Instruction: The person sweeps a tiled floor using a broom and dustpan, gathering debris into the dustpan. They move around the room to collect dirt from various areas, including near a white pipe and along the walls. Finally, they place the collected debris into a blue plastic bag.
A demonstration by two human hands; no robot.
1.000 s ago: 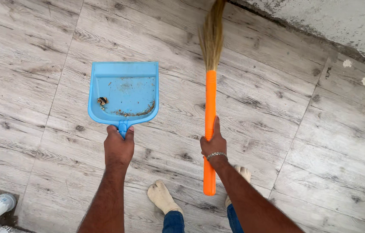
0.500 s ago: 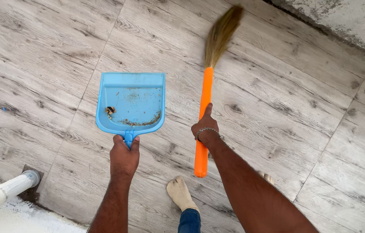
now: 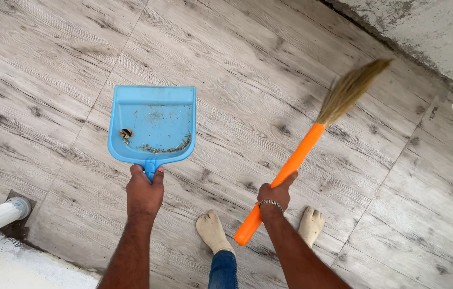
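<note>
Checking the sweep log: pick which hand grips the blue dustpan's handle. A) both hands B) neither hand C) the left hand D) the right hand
C: the left hand is closed around the handle of the blue dustpan, while the right hand grips the orange broom apart from it.

Smooth blue plastic dustpan (image 3: 152,124) is looking matt; broom (image 3: 312,144) is showing glossy ribbed orange plastic and dry straw; floor (image 3: 344,176) is appearing wood-grained, matt
</note>
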